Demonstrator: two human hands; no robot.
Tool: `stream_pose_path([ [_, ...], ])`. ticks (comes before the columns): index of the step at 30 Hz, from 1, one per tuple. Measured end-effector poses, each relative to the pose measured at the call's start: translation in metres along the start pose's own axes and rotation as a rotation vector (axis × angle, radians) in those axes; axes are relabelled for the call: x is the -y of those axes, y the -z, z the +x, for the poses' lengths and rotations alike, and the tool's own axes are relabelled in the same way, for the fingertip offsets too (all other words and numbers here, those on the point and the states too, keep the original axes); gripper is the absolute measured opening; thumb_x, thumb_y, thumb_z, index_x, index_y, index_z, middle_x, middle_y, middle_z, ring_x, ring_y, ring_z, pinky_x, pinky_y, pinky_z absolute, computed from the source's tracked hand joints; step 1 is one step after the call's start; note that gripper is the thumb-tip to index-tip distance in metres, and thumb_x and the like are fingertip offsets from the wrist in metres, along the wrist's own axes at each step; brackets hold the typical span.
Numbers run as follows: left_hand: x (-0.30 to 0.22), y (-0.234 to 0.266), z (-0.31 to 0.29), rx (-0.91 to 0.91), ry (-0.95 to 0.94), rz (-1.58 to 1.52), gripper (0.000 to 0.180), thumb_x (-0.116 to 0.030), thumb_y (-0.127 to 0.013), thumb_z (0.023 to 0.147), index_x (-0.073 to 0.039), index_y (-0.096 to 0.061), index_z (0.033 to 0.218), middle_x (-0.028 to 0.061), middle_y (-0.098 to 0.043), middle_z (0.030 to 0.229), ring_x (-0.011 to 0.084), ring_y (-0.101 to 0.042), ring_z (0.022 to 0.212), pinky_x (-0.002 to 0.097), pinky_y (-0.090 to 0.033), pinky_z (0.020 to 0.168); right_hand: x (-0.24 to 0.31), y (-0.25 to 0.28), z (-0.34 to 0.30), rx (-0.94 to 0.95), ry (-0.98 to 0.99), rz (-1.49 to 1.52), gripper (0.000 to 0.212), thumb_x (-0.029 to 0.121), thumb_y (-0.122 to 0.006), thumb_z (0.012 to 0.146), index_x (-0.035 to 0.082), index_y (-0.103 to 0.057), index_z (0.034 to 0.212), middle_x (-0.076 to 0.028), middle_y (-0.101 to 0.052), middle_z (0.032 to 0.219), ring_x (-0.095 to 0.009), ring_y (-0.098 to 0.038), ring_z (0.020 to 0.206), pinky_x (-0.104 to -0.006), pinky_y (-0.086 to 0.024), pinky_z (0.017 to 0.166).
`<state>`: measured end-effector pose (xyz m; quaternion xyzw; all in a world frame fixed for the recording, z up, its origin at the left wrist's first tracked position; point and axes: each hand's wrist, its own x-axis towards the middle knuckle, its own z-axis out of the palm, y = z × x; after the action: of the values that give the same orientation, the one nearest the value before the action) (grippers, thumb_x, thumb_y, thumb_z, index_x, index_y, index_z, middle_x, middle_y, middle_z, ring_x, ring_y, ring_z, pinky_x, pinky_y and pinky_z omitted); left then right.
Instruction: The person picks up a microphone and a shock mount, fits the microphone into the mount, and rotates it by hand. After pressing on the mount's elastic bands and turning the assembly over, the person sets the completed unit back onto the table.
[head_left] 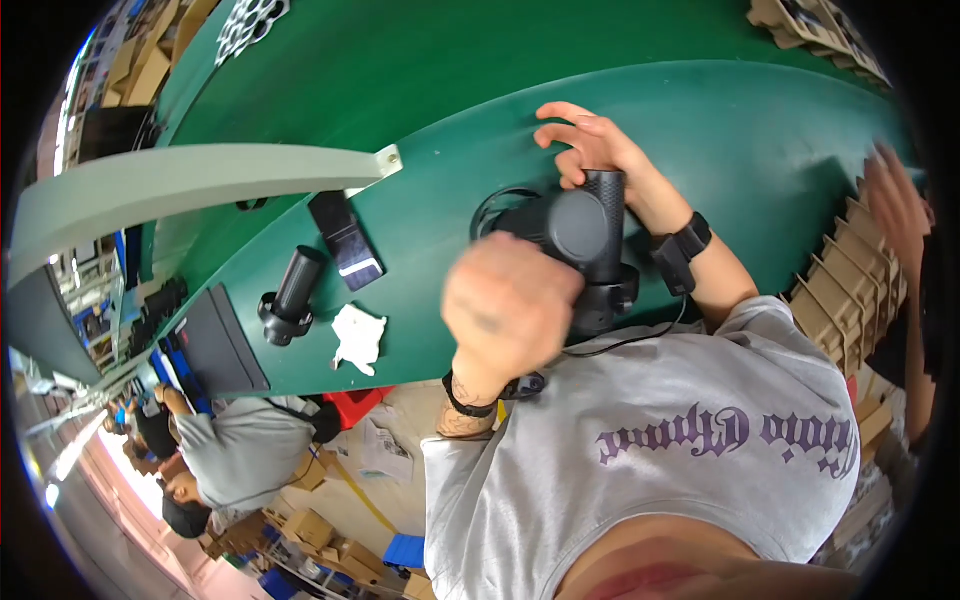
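A black handheld device (590, 235) with a ribbed cylindrical handle and a round head stands on the green table (700, 120) close to my chest. My right hand (590, 150) grips the far end of its handle, with two fingers stretched out over the table. A black watch sits on that wrist. My left hand (508, 300) is a blurred closed fist against the near left side of the device. I cannot tell whether it holds anything. A thin black cable (490, 205) loops behind the device.
A second black device (290, 295) lies to the left, beside a flat black case (345, 240), a crumpled white cloth (358, 335) and a dark grey tray (225, 345). Cardboard dividers (850, 280) stand at the right, with another person's blurred hand (895, 200) above them. Co-workers (230, 450) sit at lower left.
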<state>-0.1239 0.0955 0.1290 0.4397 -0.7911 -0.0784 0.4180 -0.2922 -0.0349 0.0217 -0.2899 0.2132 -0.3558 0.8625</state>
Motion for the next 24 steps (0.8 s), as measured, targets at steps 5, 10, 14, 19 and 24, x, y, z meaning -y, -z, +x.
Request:
stream_pose_path([
  [5, 0.045, 0.004, -0.06, 0.032, 0.83, -0.109, 0.09, -0.021, -0.081, 0.065, 0.0, -0.033, 0.138, 0.0206, -0.043, 0.134, 0.036, -0.043, 0.122, 0.0455, -0.034, 0.103, -0.003, 0.002, 0.004, 0.046, 0.002, 0.07, 0.061, 0.042, -0.048, 0.092, -0.001, -0.038, 0.134, -0.01, -0.054, 0.105, -0.012, -0.052, 0.055, -0.0278, -0.054, 0.054],
  [10, 0.054, -0.032, -0.067, 0.088, 0.879, -0.43, 0.099, -0.021, -0.088, 0.058, -0.003, -0.034, 0.138, 0.0198, -0.039, 0.137, 0.0398, -0.039, 0.127, 0.0456, -0.036, 0.103, -0.006, -0.003, 0.006, -0.014, 0.016, 0.045, 0.057, 0.044, -0.046, 0.094, 0.0, -0.042, 0.13, -0.008, -0.056, 0.099, -0.012, -0.052, 0.054, -0.0285, -0.053, 0.054],
  [14, 0.064, -0.039, -0.067, -0.227, 0.742, -0.381, 0.072, -0.015, -0.087, 0.058, -0.003, -0.051, 0.119, 0.0165, -0.04, 0.134, 0.039, -0.044, 0.123, 0.0439, -0.04, 0.099, -0.004, -0.007, -0.003, -0.098, 0.052, 0.004, 0.054, 0.045, -0.044, 0.095, 0.001, -0.044, 0.127, -0.006, -0.056, 0.094, -0.012, -0.052, 0.055, -0.0289, -0.051, 0.053],
  [19, 0.046, -0.011, -0.043, -0.513, 0.217, 0.222, 0.024, -0.002, -0.078, 0.066, -0.009, -0.06, 0.08, 0.0144, -0.034, 0.124, 0.0454, -0.043, 0.124, 0.0478, -0.052, 0.093, 0.014, -0.028, -0.021, 0.041, 0.056, -0.046, 0.071, 0.055, -0.049, 0.091, -0.003, -0.042, 0.13, -0.01, -0.06, 0.095, -0.01, -0.061, 0.062, -0.0194, -0.051, 0.048],
  [24, 0.047, -0.004, -0.032, -0.775, -0.175, 0.557, 0.035, 0.002, -0.075, 0.071, -0.013, -0.058, 0.098, 0.0145, -0.034, 0.121, 0.0404, -0.052, 0.11, 0.0473, -0.054, 0.088, 0.016, -0.053, -0.029, 0.299, 0.036, -0.068, 0.105, 0.068, -0.066, 0.07, -0.01, -0.034, 0.134, -0.018, -0.065, 0.1, -0.014, -0.06, 0.049, -0.0225, -0.05, 0.042],
])
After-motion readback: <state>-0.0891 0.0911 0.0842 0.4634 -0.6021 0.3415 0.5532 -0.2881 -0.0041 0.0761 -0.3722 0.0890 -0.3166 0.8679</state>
